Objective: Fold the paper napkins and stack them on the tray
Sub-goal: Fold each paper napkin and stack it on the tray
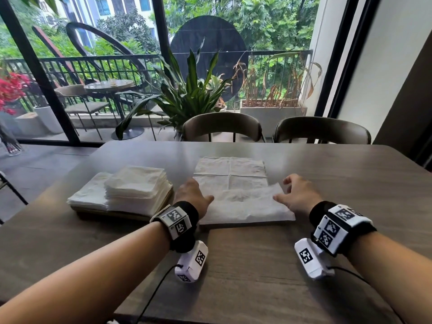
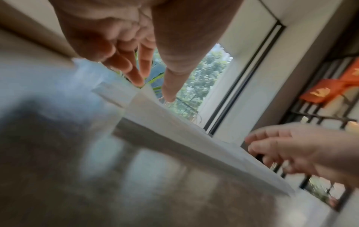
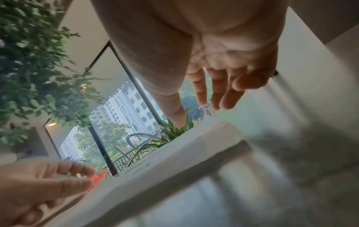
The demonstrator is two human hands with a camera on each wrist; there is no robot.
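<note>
A white paper napkin (image 1: 230, 174) lies spread on the wooden table (image 1: 233, 265), its near part folded over into a flap (image 1: 245, 206). My left hand (image 1: 195, 195) rests at the flap's left edge with the thumb on the paper. In the left wrist view its fingers (image 2: 136, 76) are straight above the napkin's corner (image 2: 174, 127). My right hand (image 1: 294, 192) hovers at the flap's right corner, thumb tip touching it and fingers spread (image 3: 204, 95). To the left a tray (image 1: 121, 215) carries a tall stack of folded napkins (image 1: 138, 183) and a lower pile (image 1: 91, 192).
Two dark chairs (image 1: 222, 127) (image 1: 322, 130) stand at the table's far side before a glass wall. A leafy plant (image 1: 187, 94) is outside. Bare tabletop stretches right of the napkin and in front of it.
</note>
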